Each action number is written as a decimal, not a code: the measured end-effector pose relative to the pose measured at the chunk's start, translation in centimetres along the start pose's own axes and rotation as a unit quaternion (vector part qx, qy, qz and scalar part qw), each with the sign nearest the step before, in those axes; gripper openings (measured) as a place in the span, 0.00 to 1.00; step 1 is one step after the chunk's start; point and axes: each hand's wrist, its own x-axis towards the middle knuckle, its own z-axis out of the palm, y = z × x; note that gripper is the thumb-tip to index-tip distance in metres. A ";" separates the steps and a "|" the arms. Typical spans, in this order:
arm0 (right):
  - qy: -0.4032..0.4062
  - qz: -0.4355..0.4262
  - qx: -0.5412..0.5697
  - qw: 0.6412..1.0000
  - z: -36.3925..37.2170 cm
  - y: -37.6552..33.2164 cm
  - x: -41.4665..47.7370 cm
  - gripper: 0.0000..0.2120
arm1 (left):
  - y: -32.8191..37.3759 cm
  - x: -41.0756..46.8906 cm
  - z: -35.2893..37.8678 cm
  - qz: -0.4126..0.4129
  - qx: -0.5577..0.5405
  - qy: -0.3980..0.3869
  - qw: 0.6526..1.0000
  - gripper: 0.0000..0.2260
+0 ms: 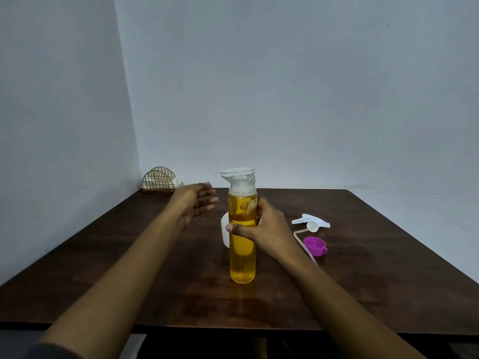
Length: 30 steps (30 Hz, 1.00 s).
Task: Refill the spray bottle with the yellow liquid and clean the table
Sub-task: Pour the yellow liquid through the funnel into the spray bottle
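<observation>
**Operator:** At the middle of the desk (363, 268) I have the yellow bottle (242, 257) standing upright with its neck uncapped. My right hand (261, 229) is wrapped round its mid-body, thumb across the near face. My left hand (197, 203) is open with loose fingers and holds nothing, hovering just left of the funnel (234, 172).

**Observer:** How will that bottle handle?

**Operator:** It's filled almost to the shoulder, so I judge it heavy for its width and quick to slosh out of that wide mouth. The wall is smooth clear plastic, probably slippery if wet. Mid-body is a fair hold, and I'd add the left hand low down for the tilt.

**Observer:** Where's the spray bottle?

**Operator:** The spray bottle (225, 233) is directly behind the yellow one, just beside it. Only a sliver of white shows on the left, so I can't read its fill level or see how the funnel seats. Its spray head (311, 222) lies on the right of the desk, with a purple cap (315, 245) near it.

**Observer:** Anything else unclear?

**Operator:** In the far left corner a wire holder (158, 180) contains something pale, maybe tissue, but it's too dim to tell.
</observation>
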 end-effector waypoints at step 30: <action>0.047 0.001 -0.008 0.999 -9.3 0.8 12.3 0.23 | 4.0 4.3 1.2 -0.057 0.011 -0.061 0.996 0.04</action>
